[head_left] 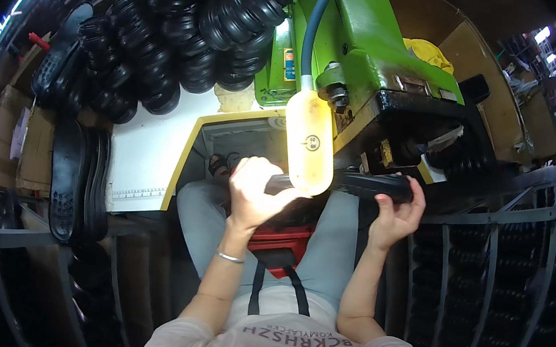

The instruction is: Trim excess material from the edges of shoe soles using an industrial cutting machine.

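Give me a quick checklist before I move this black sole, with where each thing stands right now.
1. Left hand gripping the black sole: ok, it holds the sole's left end.
2. Right hand gripping the sole: ok, thumb and fingers are around the right end.
3. Clear view of the sole's middle: not ok, the yellow lamp covers it.
4. Sole touching the green machine: cannot tell, the lamp and machine hide the contact area.
5. Left wrist free of jewellery: not ok, a bracelet is on it.
6. Piled soles away from both hands: ok, the pile sits farther back on the white table.
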A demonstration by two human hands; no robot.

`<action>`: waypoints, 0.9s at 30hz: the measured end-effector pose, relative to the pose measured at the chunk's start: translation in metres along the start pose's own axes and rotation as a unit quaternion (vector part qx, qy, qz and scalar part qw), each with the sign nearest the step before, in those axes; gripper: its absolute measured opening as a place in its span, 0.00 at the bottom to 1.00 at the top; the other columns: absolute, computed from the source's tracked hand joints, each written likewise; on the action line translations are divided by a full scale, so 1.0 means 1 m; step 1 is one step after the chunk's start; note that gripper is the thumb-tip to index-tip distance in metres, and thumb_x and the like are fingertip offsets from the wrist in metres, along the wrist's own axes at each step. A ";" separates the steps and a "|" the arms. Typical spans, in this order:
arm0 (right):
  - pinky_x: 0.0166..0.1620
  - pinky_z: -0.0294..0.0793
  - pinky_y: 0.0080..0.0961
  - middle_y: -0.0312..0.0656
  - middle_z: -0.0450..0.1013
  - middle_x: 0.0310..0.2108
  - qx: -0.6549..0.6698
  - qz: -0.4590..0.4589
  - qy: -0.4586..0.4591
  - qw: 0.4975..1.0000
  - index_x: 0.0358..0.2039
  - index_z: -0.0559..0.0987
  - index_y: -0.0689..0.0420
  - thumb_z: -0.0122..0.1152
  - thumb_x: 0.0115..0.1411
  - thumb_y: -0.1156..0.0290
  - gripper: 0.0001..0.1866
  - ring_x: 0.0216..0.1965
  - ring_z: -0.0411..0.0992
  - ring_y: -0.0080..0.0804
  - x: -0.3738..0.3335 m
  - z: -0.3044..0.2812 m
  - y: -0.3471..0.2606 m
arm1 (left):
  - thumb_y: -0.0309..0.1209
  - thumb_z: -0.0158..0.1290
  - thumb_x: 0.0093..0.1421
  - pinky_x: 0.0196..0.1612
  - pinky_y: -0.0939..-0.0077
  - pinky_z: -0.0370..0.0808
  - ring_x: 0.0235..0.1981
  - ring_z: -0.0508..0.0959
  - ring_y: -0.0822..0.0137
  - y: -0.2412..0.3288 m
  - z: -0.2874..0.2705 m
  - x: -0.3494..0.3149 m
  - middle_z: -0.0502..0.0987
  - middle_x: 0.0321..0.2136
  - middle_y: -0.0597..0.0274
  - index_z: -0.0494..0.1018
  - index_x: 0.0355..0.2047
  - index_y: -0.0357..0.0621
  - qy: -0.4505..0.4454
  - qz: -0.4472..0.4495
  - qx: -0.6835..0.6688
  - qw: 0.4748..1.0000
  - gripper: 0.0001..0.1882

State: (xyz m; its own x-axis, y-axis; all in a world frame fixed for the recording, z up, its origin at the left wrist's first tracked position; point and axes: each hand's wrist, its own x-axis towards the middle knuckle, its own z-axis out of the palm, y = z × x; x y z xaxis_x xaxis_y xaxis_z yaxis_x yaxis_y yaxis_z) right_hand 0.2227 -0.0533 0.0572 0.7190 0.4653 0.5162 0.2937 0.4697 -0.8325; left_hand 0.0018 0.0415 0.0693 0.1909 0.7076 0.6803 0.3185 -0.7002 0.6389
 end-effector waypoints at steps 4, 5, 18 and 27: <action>0.52 0.73 0.25 0.42 0.71 0.49 -0.012 0.001 0.018 1.000 0.53 0.70 0.62 0.76 0.44 0.78 0.34 0.47 0.71 0.30 0.017 -0.019 0.007 | 0.46 0.73 0.37 0.26 0.69 0.66 0.19 0.70 0.65 0.008 0.027 0.013 0.73 0.18 0.67 0.73 0.21 0.46 0.044 0.052 -0.025 0.997 0.23; 0.52 0.74 0.24 0.43 0.71 0.49 -0.010 0.005 0.011 1.000 0.53 0.70 0.62 0.76 0.45 0.78 0.34 0.47 0.71 0.30 0.017 -0.018 0.007 | 0.46 0.73 0.37 0.26 0.69 0.66 0.18 0.70 0.65 0.006 0.029 0.011 0.73 0.18 0.67 0.73 0.21 0.46 0.035 0.035 -0.041 0.998 0.23; 0.51 0.76 0.28 0.47 0.66 0.54 0.085 0.067 -0.106 0.989 0.54 0.67 0.68 0.76 0.39 0.85 0.40 0.49 0.70 0.33 -0.023 0.045 0.004 | 0.38 0.76 0.32 0.23 0.74 0.68 0.16 0.69 0.66 -0.032 -0.049 -0.025 0.68 0.15 0.63 0.68 0.18 0.41 0.022 -0.084 0.046 0.995 0.26; 0.42 0.77 0.25 0.39 0.65 0.40 -0.010 -0.004 -0.131 0.991 0.42 0.73 0.66 0.81 0.31 0.83 0.34 0.39 0.71 0.29 -0.043 0.077 0.002 | 0.42 0.68 0.46 0.30 0.73 0.71 0.25 0.74 0.64 -0.049 -0.068 -0.050 0.74 0.23 0.60 0.76 0.28 0.38 -0.033 -0.118 -0.032 0.992 0.21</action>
State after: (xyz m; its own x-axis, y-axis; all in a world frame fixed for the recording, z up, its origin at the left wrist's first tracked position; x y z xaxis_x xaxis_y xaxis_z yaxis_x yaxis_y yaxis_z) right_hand 0.1443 -0.0148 0.0486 0.5291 0.6416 0.5553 0.3125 0.4611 -0.8305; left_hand -0.0863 0.0340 0.0281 0.1791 0.8559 0.4852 0.3018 -0.5171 0.8009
